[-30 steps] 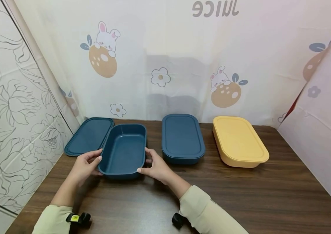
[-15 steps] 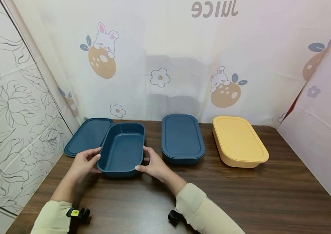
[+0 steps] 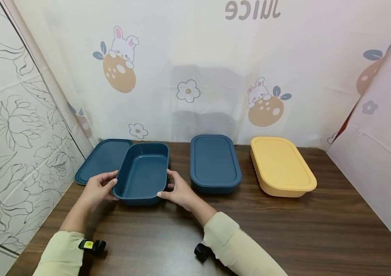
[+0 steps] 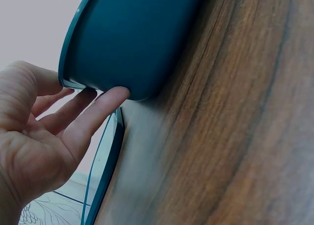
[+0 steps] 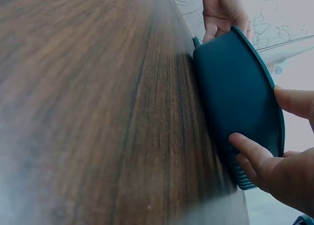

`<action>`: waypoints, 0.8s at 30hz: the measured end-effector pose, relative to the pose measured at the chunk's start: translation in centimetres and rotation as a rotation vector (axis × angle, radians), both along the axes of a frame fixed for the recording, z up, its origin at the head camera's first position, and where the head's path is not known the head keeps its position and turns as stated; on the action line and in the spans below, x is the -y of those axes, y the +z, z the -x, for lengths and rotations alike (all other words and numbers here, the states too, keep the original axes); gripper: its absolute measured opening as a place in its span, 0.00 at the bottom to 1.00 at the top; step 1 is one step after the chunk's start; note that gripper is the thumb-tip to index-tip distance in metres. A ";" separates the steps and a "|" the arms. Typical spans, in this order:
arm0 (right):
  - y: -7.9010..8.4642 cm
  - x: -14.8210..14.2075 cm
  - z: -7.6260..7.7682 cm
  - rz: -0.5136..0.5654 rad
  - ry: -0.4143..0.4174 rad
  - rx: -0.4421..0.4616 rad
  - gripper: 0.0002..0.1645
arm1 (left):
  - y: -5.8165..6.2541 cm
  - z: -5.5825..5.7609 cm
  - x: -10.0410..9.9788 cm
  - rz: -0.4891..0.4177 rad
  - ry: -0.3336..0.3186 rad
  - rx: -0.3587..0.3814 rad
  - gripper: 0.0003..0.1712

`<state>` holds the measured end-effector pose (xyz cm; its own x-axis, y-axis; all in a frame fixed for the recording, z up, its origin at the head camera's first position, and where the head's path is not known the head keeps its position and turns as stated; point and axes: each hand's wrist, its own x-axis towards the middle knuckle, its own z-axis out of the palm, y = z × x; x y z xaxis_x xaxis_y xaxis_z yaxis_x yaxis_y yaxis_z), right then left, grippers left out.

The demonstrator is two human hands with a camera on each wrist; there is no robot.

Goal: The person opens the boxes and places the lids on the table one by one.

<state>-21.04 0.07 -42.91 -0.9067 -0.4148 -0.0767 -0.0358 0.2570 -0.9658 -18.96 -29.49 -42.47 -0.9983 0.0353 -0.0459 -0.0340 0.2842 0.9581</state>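
A lidless dark blue food container (image 3: 140,201) sits at the left of the table, its inside bare. My left hand (image 3: 96,190) grips its left side near the front corner, thumb at the rim. On the opposite side my right hand (image 3: 180,193) holds the wall, thumb on the front right corner. The left wrist view has fingertips under the rim against the container wall (image 4: 127,38). In the right wrist view, fingers (image 5: 250,149) press the outer wall while the thumb lies at the rim. The matching blue lid (image 3: 103,163) lies flat to the left, partly behind the container.
A second blue container (image 3: 215,163) with its lid on stands to the right, and a lidded yellow container (image 3: 282,165) beyond it. Behind the brown wooden table (image 3: 285,237) hangs a printed curtain (image 3: 212,46); a patterned panel (image 3: 15,115) borders the left side.
Both hands have shifted the lidless blue container slightly left and back, toward the lid. Their hold on it looks the same, and the other containers have stayed put.
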 end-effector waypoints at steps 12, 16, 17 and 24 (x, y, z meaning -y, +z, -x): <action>0.3 0.6 0.6 -0.038 -0.006 0.016 0.52 | 0.2 1.2 0.3 0.026 -0.002 0.017 0.28; 0.3 0.8 0.8 -0.033 -0.007 0.012 0.52 | 0.1 1.5 0.5 0.012 -0.011 0.019 0.28; 0.3 0.9 0.9 -0.030 -0.007 0.012 0.52 | 0.1 1.6 0.6 0.013 -0.013 0.019 0.29; 0.2 1.2 1.3 -0.022 -0.012 0.018 0.51 | 0.1 2.1 0.9 0.025 -0.020 0.016 0.28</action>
<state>-22.34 -1.13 -42.68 -0.9098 -0.4024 -0.1019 -0.0154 0.2781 -0.9604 -21.08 -30.43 -42.38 -0.9965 0.0539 -0.0632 -0.0436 0.3091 0.9500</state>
